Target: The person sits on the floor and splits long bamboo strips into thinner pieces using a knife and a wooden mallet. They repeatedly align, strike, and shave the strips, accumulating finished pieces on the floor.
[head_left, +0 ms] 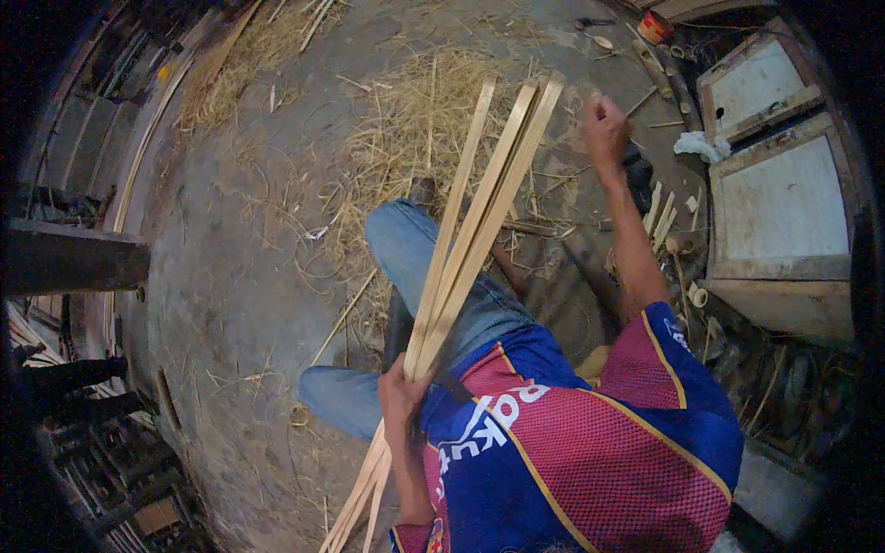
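Strips (470, 238) — smooth wood | jeans (403, 244) — matt cloth | floor (221, 286): matt, rough

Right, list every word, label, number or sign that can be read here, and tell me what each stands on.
Red-and-blue fabric jersey: large white lettering across the front; its wording is not copied here.
Blue sleeve end of the jersey: a small white mark, too small to read.
Round red-and-yellow container: any print is too small to read.
Pale, flat wooden strips in the left hand: no writing visible.
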The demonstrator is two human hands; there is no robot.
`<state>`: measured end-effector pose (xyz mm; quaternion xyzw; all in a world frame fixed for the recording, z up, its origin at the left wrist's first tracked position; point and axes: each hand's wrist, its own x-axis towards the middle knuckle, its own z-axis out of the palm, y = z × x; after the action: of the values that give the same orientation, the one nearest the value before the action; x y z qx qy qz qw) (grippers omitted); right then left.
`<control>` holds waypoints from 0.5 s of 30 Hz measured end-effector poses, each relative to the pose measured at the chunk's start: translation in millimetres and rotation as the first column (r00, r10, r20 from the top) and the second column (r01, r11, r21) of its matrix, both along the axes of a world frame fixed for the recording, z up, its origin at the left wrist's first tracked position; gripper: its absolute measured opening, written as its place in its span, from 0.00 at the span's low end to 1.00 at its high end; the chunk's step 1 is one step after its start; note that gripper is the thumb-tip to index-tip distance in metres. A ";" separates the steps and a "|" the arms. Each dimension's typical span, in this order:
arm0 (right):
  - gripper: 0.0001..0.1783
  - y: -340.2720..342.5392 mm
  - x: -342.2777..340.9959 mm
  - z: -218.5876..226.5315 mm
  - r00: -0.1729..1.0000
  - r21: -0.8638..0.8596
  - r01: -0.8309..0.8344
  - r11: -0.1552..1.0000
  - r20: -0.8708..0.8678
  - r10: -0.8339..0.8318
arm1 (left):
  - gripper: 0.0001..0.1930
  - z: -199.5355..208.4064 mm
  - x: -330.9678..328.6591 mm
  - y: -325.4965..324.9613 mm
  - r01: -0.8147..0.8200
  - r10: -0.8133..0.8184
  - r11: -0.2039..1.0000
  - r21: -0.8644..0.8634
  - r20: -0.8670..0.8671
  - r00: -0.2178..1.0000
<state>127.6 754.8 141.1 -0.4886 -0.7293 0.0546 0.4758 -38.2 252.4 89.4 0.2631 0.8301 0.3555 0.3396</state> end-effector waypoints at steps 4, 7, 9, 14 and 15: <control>0.26 47.4 34.8 18.1 0.989 -0.109 0.078 0.991 -0.113 -0.090 | 0.20 3.9 0.7 5.6 0.007 -0.008 0.999 -0.040 -0.037 0.999; 0.29 44.8 35.9 3.8 0.963 -0.370 -0.186 0.910 -0.252 0.094 | 0.20 1.9 1.0 5.9 -0.012 0.012 1.000 0.003 0.013 1.000; 0.30 27.0 24.3 -6.5 0.894 -0.512 -0.407 0.756 -0.394 0.215 | 0.20 -1.1 1.6 4.3 -0.036 0.034 0.999 0.035 0.051 0.998; 0.27 -62.9 -28.9 17.5 0.825 -0.647 -0.547 0.531 -0.526 0.208 | 0.18 8.7 -1.2 3.5 0.037 -0.038 0.999 -0.023 -0.039 0.999; 0.25 -59.4 -29.1 11.4 0.864 -0.637 -0.495 0.591 -0.432 0.259 | 0.18 5.7 -1.6 1.1 0.044 -0.045 0.999 -0.018 -0.043 0.998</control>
<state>98.5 695.4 152.4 -0.4547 -0.6538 0.5129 0.3205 -39.8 253.5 95.2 0.2863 0.8344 0.3347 0.3314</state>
